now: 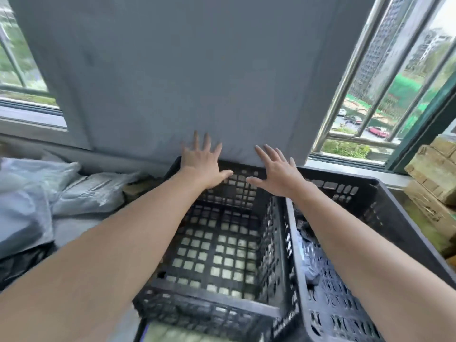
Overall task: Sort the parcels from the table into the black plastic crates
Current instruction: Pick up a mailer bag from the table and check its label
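1. Nearest, under both forearms, is the left black crate (pixel 187 304). Its lattice floor is bare and no parcel lies in it.
2. Under the right forearm is the right black crate (pixel 345 190), whose side touches the first crate. Something dark and glossy (pixel 306 248) lies inside, too blurred to name.
3. Left of the left forearm, a heap of grey bagged parcels (pixel 86 191) waits on the table.
4. The left hand (pixel 202 166) and right hand (pixel 276 174) are close together, both flat with fingers spread and straight, and neither grasps anything. They are laid against the bottom of the large grey parcel (pixel 197 70). It stands upright just beyond them, with its lower edge at the far rim of the left black crate.
5. The step in hand looks like seating this big parcel in the empty crate. It seems wider than the crate's mouth, so the next move probably calls for tipping or folding it down and inward while the palms steady it. Flat hands have no hold if it topples.
6. Farthest, beyond the hands, a barred window (pixel 394 82) shows on either side of the parcel. Cardboard boxes (pixel 434 174) are stacked right of the right hand.
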`<state>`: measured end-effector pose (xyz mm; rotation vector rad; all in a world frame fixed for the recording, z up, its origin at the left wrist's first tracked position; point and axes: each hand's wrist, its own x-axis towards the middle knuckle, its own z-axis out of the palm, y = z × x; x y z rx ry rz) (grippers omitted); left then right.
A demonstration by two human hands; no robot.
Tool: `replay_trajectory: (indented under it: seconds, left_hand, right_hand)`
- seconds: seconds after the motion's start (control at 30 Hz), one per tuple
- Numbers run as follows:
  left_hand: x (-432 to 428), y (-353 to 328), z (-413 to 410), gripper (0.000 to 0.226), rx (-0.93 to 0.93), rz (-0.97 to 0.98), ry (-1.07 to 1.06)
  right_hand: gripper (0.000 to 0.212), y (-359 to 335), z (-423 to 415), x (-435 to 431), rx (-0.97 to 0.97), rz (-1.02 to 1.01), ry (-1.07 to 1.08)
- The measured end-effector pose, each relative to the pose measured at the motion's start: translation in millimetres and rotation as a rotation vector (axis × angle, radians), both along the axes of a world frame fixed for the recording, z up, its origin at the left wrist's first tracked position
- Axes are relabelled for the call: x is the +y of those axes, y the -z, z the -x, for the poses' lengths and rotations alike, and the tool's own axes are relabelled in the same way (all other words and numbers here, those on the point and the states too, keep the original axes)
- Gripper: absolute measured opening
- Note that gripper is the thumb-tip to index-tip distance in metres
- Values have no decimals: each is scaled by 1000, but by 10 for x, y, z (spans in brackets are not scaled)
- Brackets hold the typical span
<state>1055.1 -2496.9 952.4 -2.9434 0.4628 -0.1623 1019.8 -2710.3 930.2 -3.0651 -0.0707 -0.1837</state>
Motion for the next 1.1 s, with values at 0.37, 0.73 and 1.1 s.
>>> replay_trajectory:
  seconds: [0.37, 0.73, 1.1]
  left_hand:
    - [3161, 327, 640, 92, 13, 256, -203]
    - [4615, 1095, 970, 90, 204, 262, -383]
    - [5627, 1654, 385, 93, 365, 181, -458]
  right_hand:
    - [92, 56, 79, 3233, 29, -60, -260]
    - [90, 765, 98, 4902, 150, -46, -324]
    - [86, 1547, -646, 5826, 311, -230, -378]
